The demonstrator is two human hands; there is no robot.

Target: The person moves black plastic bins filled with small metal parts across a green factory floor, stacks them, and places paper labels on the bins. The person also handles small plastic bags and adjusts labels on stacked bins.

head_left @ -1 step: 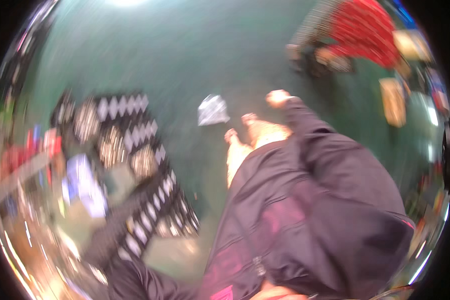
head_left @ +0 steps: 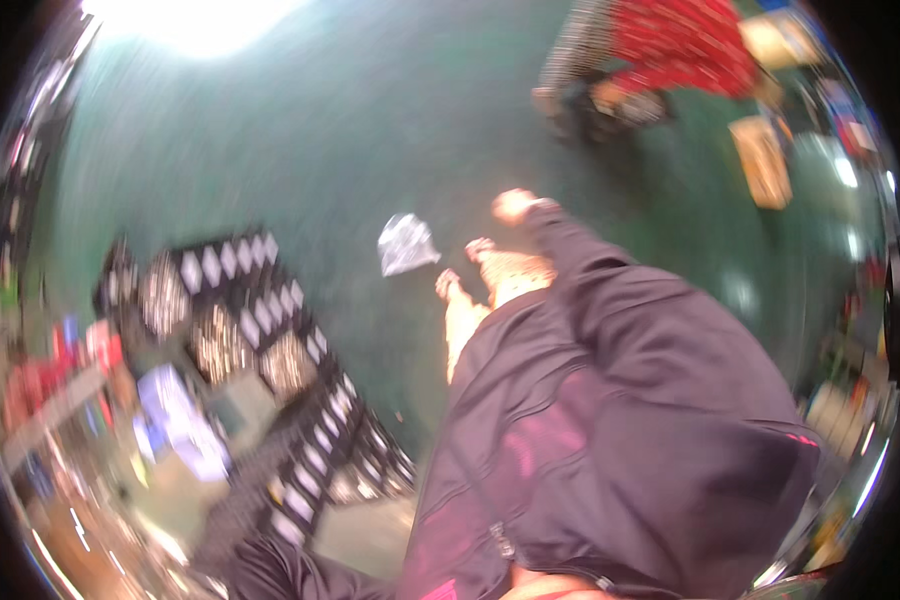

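Observation:
My right arm reaches forward in a dark sleeve. My right hand (head_left: 515, 205) hangs above the green floor, ahead of my bare feet (head_left: 465, 265). It is blurred, and I cannot make out whether its fingers are curled or hold anything. Nearest to it on the floor lies a crumpled clear plastic bag (head_left: 407, 245). At the lower left my left sleeve (head_left: 305, 578) runs beside black packs with white diamond shapes (head_left: 230, 262); my left hand does not show. Several of these packs have round, streaky ends (head_left: 220, 345).
A person in red patterned clothing (head_left: 680, 45) bends over a dark object (head_left: 610, 105) at the far right. A tan box (head_left: 760, 160) stands near them. Left of the packs are a pale blue-white item (head_left: 180, 420) and red things (head_left: 45, 385). Blurred goods line both rims.
The whole view has swung, so the plastic bag and packs sit lower and the person in red sits further left and higher. My right hand appears further left in the picture, still extended.

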